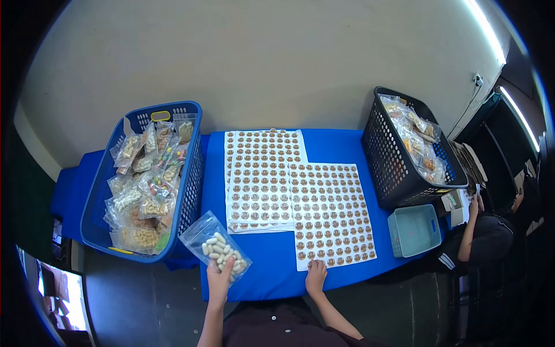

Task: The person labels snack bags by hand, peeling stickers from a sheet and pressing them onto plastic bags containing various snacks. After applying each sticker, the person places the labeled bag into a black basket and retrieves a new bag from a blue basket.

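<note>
My left hand (218, 280) is closed on a clear plastic zip bag (199, 234) of white, capsule-shaped pieces, holding it tilted over the table's front edge. At the lower edge of the front sticker sheet (332, 214), my right hand (315, 279) has its fingers bent and pressed together on the paper. Whether a single sticker is between those fingertips is too small to tell. The sheet carries rows of round brown stickers. Beside it on the left, more sticker sheets (260, 179) lie in an overlapping stack.
A blue basket (193, 168) full of filled bags stands left. On the right are a black basket (393, 168) with more bags and a pale green bin (413, 231). A blue cloth (260, 260) covers the table. Another person's arm (469, 234) is at far right.
</note>
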`<state>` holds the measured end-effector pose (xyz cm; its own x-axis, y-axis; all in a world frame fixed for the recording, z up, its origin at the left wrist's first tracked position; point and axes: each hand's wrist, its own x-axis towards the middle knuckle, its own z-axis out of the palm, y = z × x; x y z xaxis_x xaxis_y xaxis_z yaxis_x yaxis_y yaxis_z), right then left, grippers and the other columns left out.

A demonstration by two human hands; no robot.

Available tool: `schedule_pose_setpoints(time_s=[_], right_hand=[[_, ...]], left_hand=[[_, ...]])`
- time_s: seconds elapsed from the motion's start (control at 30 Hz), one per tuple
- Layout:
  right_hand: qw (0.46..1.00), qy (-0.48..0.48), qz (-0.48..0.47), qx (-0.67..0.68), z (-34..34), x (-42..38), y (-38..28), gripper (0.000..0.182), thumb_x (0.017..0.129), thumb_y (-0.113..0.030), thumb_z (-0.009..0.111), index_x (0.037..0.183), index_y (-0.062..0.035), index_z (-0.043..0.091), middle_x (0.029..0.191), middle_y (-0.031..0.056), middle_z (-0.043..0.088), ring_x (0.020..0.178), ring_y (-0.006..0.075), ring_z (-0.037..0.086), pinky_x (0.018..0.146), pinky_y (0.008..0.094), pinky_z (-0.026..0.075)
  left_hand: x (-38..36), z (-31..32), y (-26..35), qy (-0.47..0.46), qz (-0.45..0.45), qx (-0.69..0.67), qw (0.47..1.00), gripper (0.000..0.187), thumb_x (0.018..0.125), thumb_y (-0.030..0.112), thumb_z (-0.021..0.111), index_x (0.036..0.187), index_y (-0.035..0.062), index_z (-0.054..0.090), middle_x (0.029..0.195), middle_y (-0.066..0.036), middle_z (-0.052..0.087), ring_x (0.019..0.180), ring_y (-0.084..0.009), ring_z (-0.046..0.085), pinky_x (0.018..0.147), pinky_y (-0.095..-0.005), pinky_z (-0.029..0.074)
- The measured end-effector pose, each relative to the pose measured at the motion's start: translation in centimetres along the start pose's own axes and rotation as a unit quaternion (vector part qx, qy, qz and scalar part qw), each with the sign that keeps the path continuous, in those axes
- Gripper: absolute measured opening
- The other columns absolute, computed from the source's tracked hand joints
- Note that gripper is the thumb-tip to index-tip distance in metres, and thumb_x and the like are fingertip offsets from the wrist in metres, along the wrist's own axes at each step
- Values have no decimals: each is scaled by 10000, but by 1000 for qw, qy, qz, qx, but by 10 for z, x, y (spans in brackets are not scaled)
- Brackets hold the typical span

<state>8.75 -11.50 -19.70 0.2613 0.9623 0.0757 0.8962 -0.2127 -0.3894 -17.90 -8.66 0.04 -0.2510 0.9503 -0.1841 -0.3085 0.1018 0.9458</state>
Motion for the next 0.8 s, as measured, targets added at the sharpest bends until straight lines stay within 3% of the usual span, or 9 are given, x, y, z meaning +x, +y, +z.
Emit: schedule_pose_setpoints(time_s=[0.3,0.43,0.53,0.63,0.67,0.8], right_hand=[[998,-1,24,53,-3,9,3,217,720,-66,579,919,-48,495,948,118,467,938,294,447,773,425,347],[993,31,74,86,3,4,14,229,653,-87,655,801,-64,481,888,106,493,892,286,468,748,412,359],[991,-4,94,94,4,9,22,246,617,-100,685,757,-62,486,802,100,506,821,296,491,703,400,386],[990,-10,53,129,2,17,30,245,607,-76,687,738,-47,483,702,91,519,689,265,527,607,359,423],[975,-30,70,208,17,20,45,229,622,-60,688,739,-40,492,648,72,539,543,189,525,494,289,425],[903,-72,175,386,6,31,22,189,662,-74,691,743,-22,528,632,50,547,476,93,486,418,199,383]], left_hand=[[-1,23,-6,-94,-62,-32,993,345,801,41,568,1113,-23,436,1017,-87,543,908,-123,539,785,-245,450],[2,21,0,-97,-64,-25,993,360,800,43,571,1124,-28,431,1032,-88,537,917,-129,538,794,-250,448],[7,13,0,-90,-54,-20,994,363,800,44,572,1126,-27,431,1033,-84,537,915,-130,539,792,-252,450],[11,9,3,-77,-45,-24,996,349,798,47,575,1114,-19,442,1029,-81,540,914,-132,539,787,-251,453],[14,5,-1,-93,-53,-23,994,378,792,33,576,1134,-9,419,1043,-78,526,934,-134,530,790,-251,453],[19,8,3,-112,-20,-38,993,457,788,35,575,1188,7,355,1085,-81,496,979,-142,510,838,-272,430]])
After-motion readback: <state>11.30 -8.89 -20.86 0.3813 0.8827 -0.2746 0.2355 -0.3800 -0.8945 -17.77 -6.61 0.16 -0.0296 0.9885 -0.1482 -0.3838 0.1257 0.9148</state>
